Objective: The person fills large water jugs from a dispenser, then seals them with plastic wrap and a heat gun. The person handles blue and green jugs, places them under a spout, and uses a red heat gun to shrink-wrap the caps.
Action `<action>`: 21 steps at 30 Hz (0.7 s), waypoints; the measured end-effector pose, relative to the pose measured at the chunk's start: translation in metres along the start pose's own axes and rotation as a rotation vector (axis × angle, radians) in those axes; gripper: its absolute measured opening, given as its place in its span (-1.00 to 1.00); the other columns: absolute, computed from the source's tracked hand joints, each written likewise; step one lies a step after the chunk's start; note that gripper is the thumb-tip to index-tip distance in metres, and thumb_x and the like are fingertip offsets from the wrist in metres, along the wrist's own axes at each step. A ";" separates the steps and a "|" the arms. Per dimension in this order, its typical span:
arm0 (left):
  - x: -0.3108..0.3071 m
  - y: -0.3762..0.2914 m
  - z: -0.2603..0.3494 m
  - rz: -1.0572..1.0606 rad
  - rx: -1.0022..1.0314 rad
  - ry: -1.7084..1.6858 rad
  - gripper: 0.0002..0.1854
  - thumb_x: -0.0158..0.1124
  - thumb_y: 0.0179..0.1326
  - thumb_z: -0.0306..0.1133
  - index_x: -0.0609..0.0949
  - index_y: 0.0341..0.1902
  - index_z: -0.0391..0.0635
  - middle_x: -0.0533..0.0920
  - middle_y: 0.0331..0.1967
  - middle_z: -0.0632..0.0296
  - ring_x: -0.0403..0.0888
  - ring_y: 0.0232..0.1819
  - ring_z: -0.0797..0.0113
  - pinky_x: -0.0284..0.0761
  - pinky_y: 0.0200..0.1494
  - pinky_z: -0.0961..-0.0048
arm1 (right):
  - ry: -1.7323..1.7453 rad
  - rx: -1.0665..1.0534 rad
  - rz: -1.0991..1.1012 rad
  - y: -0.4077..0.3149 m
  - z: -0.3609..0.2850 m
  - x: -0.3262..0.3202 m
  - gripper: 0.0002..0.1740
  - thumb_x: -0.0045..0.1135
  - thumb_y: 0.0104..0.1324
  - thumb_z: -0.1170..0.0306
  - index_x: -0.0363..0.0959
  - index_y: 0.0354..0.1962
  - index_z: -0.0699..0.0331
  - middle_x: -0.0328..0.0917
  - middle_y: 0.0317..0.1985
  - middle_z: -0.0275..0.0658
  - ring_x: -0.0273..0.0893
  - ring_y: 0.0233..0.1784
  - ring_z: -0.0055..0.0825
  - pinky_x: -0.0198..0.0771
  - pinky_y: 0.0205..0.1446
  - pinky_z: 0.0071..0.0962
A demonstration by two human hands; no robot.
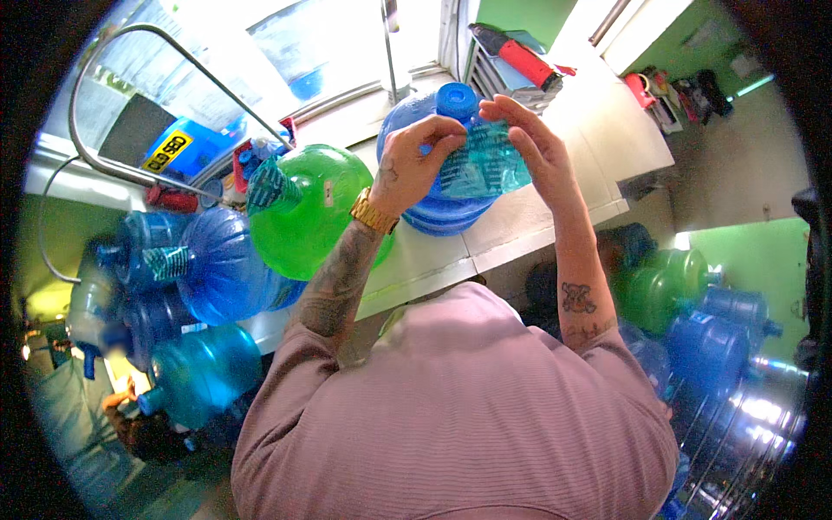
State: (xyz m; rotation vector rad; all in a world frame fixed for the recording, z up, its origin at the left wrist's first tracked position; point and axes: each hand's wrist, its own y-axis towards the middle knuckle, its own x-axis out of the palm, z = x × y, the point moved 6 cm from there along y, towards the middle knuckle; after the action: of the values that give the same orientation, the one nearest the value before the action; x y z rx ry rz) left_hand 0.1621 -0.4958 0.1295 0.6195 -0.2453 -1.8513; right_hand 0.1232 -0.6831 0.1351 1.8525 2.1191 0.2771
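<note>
A blue water jug [448, 218] with a blue cap [456, 99] stands on the tiled counter before me. In front of its neck hangs a printed teal plastic seal sleeve [484, 162]. My left hand [416, 162], with a gold watch [374, 211] at the wrist, pinches the sleeve's left side between thumb and fingers. My right hand [539, 143] is at the sleeve's right side, thumb and fingers apart and close to the film. To the left a green round jug [312, 214] has a similar printed sleeve [270, 185] over its neck.
A red heat gun [526, 62] lies on a stack at the counter's back. A curved metal pipe [188, 55] arches at the left. More jugs, including a teal jug [208, 370], are at lower left; others, like a blue jug [708, 351], are at right. Another person's arm [120, 396] shows at left.
</note>
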 end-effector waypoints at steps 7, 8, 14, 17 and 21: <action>0.012 0.023 -0.032 -0.185 -0.234 -0.483 -0.81 0.28 0.38 -0.41 0.65 -0.02 -0.25 0.67 -0.12 0.30 0.58 -0.09 0.58 0.55 -0.03 0.53 | 0.178 0.191 -0.075 0.007 0.031 -0.002 -0.46 0.18 0.44 0.34 0.35 0.33 0.20 0.56 -0.08 -0.40 0.45 0.01 -0.69 0.36 0.13 -0.65; 0.009 0.024 -0.039 -0.096 -0.273 -0.587 -0.79 0.27 0.39 -0.40 0.64 0.01 -0.24 0.67 -0.10 0.30 0.57 -0.08 0.58 0.55 -0.01 0.52 | 0.315 0.200 0.003 0.010 0.036 -0.006 -0.50 0.17 0.44 0.35 0.38 0.30 0.21 0.56 -0.06 -0.39 0.45 0.03 -0.68 0.36 0.14 -0.65; 0.011 0.014 -0.063 -0.059 -0.315 -0.866 -0.67 0.24 0.40 -0.31 0.63 0.18 -0.13 0.59 0.01 0.18 0.60 0.01 0.39 0.58 0.12 0.40 | 0.180 0.139 0.049 0.033 0.060 -0.010 -0.63 0.15 0.44 0.35 0.51 0.16 0.22 0.53 0.12 -0.25 0.46 0.24 -0.55 0.41 0.28 -0.49; 0.002 0.016 -0.058 0.039 -0.088 -0.208 -0.66 0.31 0.36 -0.29 0.66 0.16 -0.12 0.56 0.02 0.16 0.61 0.04 0.35 0.58 0.11 0.41 | -0.036 -0.070 0.081 0.039 0.061 -0.007 -0.59 0.24 0.42 0.28 0.51 0.17 0.21 0.54 0.07 -0.27 0.51 0.16 -0.53 0.43 0.26 -0.48; 0.007 0.036 -0.070 -0.007 -0.235 -0.152 -0.52 0.44 0.26 -0.17 0.66 0.17 -0.17 0.55 0.04 0.14 0.61 0.08 0.29 0.59 0.08 0.38 | -0.156 0.223 -0.012 0.060 0.084 -0.012 -0.46 0.34 0.35 0.16 0.50 0.20 0.18 0.55 0.00 -0.27 0.52 0.13 -0.51 0.44 0.20 -0.49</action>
State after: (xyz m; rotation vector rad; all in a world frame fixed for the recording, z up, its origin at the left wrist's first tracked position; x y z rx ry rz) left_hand 0.2270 -0.5066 0.0847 0.3186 -0.1224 -1.9016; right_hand 0.2097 -0.6909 0.0791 1.9101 2.1247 -0.1082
